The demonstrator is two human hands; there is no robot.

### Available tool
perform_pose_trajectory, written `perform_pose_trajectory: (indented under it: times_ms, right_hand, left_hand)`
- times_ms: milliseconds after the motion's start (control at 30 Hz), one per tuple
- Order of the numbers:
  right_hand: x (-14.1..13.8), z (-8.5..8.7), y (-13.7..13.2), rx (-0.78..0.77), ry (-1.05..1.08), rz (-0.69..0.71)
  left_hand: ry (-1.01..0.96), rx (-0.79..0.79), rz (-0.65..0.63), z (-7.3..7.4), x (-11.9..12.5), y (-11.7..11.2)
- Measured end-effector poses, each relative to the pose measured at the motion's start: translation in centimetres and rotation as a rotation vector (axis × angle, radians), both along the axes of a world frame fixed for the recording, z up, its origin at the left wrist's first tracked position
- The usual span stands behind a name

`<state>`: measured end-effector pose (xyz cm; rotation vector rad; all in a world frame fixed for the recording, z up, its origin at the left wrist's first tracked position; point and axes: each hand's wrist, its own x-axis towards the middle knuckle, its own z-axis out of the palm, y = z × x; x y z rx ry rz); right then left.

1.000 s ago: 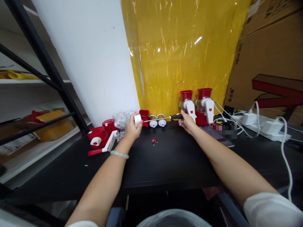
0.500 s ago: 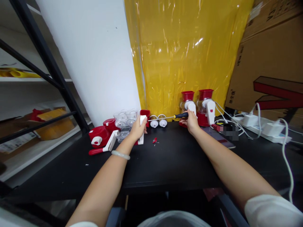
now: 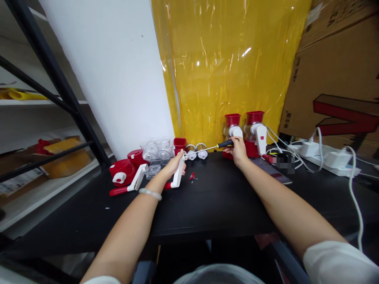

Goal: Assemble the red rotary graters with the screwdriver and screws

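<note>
My left hand is closed around a white crank handle with a red grip, held tilted above the black table. In my right hand is a screwdriver with a dark blue and yellow handle. Its long shaft points left, and the tip is at the upper end of the crank handle; whether it sits in a screw I cannot tell. Small red and metallic pieces lie on the table just right of the crank. Behind my right hand stands a red and white rotary grater.
A second rotary grater stands at the right, near a tablet and a power strip with white cables. On the left are red grater bases, another crank and clear plastic parts. Two white-ended drums stand at the back.
My left hand has turned the crank handle, so its long white side now faces me and its red grip shows. The screwdriver's shaft now slopes down more toward the left.
</note>
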<state>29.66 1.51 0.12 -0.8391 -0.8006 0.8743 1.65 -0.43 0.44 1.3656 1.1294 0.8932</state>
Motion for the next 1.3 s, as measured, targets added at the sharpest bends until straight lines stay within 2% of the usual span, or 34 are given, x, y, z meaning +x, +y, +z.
perform_pose_trajectory:
  times_ms: [300,667,767,1000,1300]
  right_hand:
    - [0.1,-0.9,0.6,0.007,-0.055,0.025]
    - [0.0,-1.1,0.3,-0.009,-0.147,-0.063]
    - [0.0,-1.0,0.4,-0.009,-0.123,-0.069]
    - [0.0,0.4,0.2,0.141,0.000,-0.190]
    - [0.0,1.0,-0.3,0.155,0.021,-0.223]
  left_hand:
    - [0.017,0.163,0.068,-0.2,0.1,0.7]
    - [0.124,0.388,0.159,-1.0,-0.6,0.8]
    - [0.069,0.401,0.120,-0.6,-0.5,0.7]
    - [-0.146,0.256,-0.013,0.9,-0.4,0.0]
    - [-0.270,0.219,-0.184,2.4,-0.8,-1.0]
